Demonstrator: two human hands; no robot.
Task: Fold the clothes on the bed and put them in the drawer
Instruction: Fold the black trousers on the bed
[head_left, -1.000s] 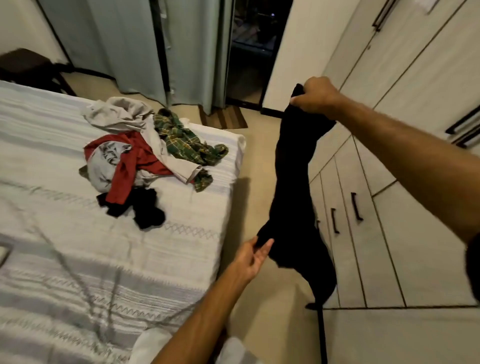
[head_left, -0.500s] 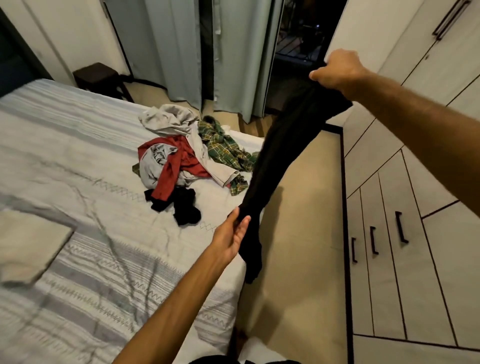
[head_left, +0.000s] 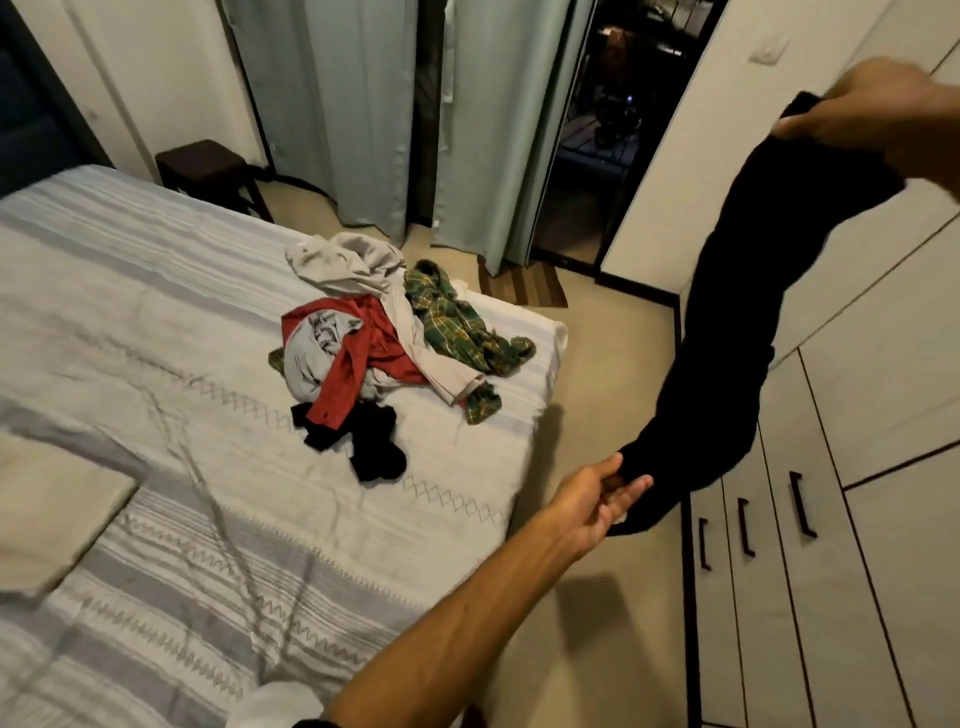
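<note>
Two hands stretch one black garment (head_left: 727, 332) in the air over the floor between the bed (head_left: 156, 322) and the wardrobe drawers (head_left: 769, 525): the right hand (head_left: 872, 111), blurred at two o'clock, has its fingers curled round the top end, while the left hand (head_left: 597, 499) at five o'clock pinches the lower end. At eleven o'clock from the left hand, a pile of clothes (head_left: 384, 348) lies on the bed, red, grey, green plaid and black together.

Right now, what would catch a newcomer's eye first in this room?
The long black garment stretched in the air over the floor beside the bed, gripped at its top by the right hand and low down by the left hand. Next, the heap of unfolded clothes near the bed's far corner.
</note>
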